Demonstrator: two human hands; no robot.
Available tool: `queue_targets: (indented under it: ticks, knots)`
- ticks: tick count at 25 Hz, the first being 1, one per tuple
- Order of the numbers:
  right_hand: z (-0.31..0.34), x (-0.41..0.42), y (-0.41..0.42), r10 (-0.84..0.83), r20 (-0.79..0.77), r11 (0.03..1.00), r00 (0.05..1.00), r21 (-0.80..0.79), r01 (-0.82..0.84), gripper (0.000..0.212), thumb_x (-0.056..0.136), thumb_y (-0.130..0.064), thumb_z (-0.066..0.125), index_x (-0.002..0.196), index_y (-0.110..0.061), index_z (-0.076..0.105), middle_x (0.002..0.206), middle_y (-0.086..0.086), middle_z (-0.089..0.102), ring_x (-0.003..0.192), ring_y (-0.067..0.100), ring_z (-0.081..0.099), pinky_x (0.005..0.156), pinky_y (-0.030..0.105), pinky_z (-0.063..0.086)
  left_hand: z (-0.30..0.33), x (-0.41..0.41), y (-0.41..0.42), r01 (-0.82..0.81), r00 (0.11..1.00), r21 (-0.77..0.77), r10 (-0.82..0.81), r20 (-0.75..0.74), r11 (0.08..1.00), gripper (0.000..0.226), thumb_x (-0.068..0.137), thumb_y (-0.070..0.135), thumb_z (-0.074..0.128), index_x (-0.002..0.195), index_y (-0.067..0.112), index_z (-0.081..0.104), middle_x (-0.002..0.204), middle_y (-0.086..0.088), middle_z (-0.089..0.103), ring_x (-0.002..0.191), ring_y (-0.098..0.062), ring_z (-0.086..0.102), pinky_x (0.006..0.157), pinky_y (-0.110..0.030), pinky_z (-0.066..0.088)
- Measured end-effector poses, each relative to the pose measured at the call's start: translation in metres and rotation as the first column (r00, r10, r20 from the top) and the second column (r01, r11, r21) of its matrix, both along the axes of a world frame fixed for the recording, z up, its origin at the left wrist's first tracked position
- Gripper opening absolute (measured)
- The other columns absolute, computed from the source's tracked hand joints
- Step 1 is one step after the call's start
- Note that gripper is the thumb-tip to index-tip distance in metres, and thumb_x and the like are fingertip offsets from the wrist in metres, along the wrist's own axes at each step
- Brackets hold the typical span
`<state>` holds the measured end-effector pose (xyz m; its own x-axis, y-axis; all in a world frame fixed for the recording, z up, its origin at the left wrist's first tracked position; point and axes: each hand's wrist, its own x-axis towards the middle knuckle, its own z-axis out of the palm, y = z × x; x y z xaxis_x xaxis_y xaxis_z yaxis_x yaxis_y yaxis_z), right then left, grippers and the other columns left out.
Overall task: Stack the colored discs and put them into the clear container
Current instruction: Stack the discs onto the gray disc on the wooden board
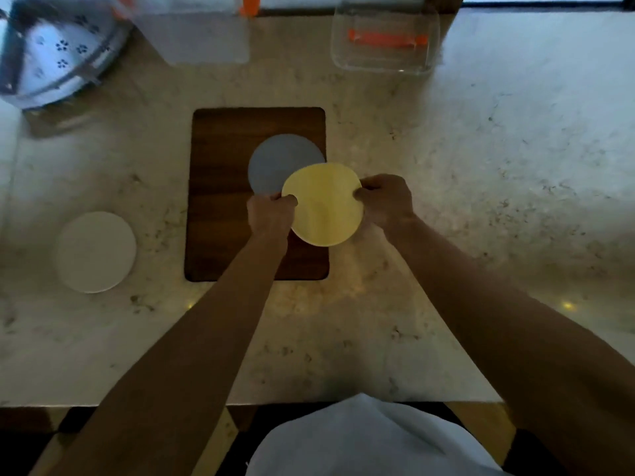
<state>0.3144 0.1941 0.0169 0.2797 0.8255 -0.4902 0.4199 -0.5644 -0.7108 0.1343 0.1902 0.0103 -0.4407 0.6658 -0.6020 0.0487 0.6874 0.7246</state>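
A yellow disc (323, 204) is held just above the right edge of the dark wooden board (220, 187). My left hand (269, 214) pinches its left rim and my right hand (386, 199) pinches its right rim. A grey disc (278, 161) lies flat on the board, its lower right part covered by the yellow one. A white disc (96, 251) lies alone on the counter at the left. The clear container (385, 36) with an orange clip stands at the back right, apart from both hands.
A white colander with blue flower marks (58, 53) sits at the back left. A translucent lid (202, 36) lies at the back centre. The marble counter (498, 166) ends at a front edge near my body.
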Motion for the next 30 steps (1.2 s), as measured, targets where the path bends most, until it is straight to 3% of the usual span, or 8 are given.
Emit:
queue_targets:
  ticks: [3, 5, 7, 12, 21, 25, 27, 30]
  knots:
    - [-0.007, -0.038, 0.023, -0.006, 0.016, 1.000, 1.000, 0.030, 0.005, 0.025, 0.082, -0.014, 0.067, 0.105, -0.014, 0.076, 0.107, 0.007, 0.075, 0.100, 0.021, 0.069, 0.090, 0.037, 0.055, 0.003, -0.042, 0.019, 0.019, 0.997, -0.004, -0.019, -0.079, 1.000, 0.016, 0.074, 0.012, 0.069, 0.066, 0.023, 0.062, 0.072, 0.002, 0.064, 0.078, -0.022, 0.065, 0.068, -0.034, 0.055]
    - [-0.012, -0.052, 0.035, -0.015, 0.037, 0.999, 0.999, 0.046, 0.014, 0.024, 0.084, -0.015, 0.068, 0.106, -0.013, 0.075, 0.108, 0.007, 0.075, 0.100, 0.021, 0.069, 0.090, 0.034, 0.055, 0.001, -0.061, 0.031, 0.052, 0.994, 0.009, -0.051, -0.099, 0.999, 0.008, 0.076, 0.013, 0.072, 0.084, 0.016, 0.071, 0.087, -0.003, 0.069, 0.087, -0.023, 0.067, 0.078, -0.041, 0.059]
    - [-0.017, -0.062, 0.047, -0.020, 0.059, 0.999, 0.998, 0.047, 0.017, 0.025, 0.086, -0.015, 0.067, 0.109, -0.012, 0.073, 0.111, 0.008, 0.073, 0.103, 0.022, 0.067, 0.090, 0.032, 0.054, -0.005, -0.074, 0.043, 0.078, 0.988, -0.008, -0.078, -0.134, 0.997, 0.020, 0.077, 0.014, 0.074, 0.096, 0.012, 0.072, 0.098, -0.007, 0.071, 0.091, -0.024, 0.067, 0.080, -0.043, 0.059]
    - [-0.029, -0.072, 0.071, -0.016, 0.106, 0.999, 0.994, 0.036, 0.013, 0.026, 0.087, -0.017, 0.067, 0.112, -0.014, 0.071, 0.115, 0.007, 0.072, 0.107, 0.022, 0.065, 0.093, 0.034, 0.053, -0.016, -0.081, 0.065, 0.069, 0.983, -0.032, -0.074, -0.171, 0.997, 0.021, 0.078, 0.012, 0.074, 0.098, 0.014, 0.072, 0.101, -0.007, 0.071, 0.089, -0.021, 0.067, 0.077, -0.042, 0.060]
    - [-0.049, -0.070, 0.081, -0.031, 0.213, 0.998, 0.977, 0.058, 0.020, 0.027, 0.088, -0.015, 0.060, 0.113, -0.013, 0.070, 0.113, 0.005, 0.072, 0.103, 0.017, 0.064, 0.079, 0.020, 0.043, -0.040, -0.082, 0.082, 0.168, 0.955, -0.062, -0.177, -0.236, 0.984, 0.022, 0.080, 0.016, 0.074, 0.101, 0.015, 0.070, 0.102, -0.006, 0.071, 0.088, -0.019, 0.067, 0.074, -0.036, 0.060]
    - [-0.049, -0.071, 0.078, 0.033, 0.294, 0.995, 0.955, 0.080, -0.059, 0.026, 0.087, -0.012, 0.056, 0.108, -0.011, 0.072, 0.105, 0.006, 0.073, 0.087, 0.013, 0.062, 0.066, 0.012, 0.038, -0.039, -0.077, 0.080, 0.240, 0.906, -0.051, -0.242, -0.348, 0.970, 0.024, 0.082, 0.014, 0.069, 0.107, 0.013, 0.068, 0.109, -0.006, 0.068, 0.081, -0.010, 0.057, 0.054, -0.016, 0.040]
    - [-0.048, -0.070, 0.076, 0.093, 0.350, 0.989, 0.932, 0.076, -0.127, 0.023, 0.087, -0.012, 0.056, 0.101, -0.012, 0.074, 0.095, 0.005, 0.074, 0.075, 0.011, 0.056, 0.052, 0.008, 0.029, -0.038, -0.076, 0.079, 0.258, 0.884, -0.068, -0.264, -0.386, 0.964, 0.026, 0.082, 0.013, 0.067, 0.108, 0.012, 0.068, 0.109, -0.007, 0.068, 0.082, -0.013, 0.057, 0.056, -0.019, 0.041]
    - [-0.045, -0.070, 0.075, 0.108, 0.377, 0.986, 0.920, 0.076, -0.147, 0.020, 0.086, -0.012, 0.055, 0.085, -0.011, 0.075, 0.079, 0.004, 0.071, 0.059, 0.009, 0.052, 0.047, 0.013, 0.029, -0.036, -0.076, 0.077, 0.308, 0.851, -0.084, -0.314, -0.421, 0.948, 0.024, 0.084, 0.012, 0.065, 0.107, 0.007, 0.067, 0.105, -0.007, 0.067, 0.089, -0.020, 0.062, 0.067, -0.030, 0.049]
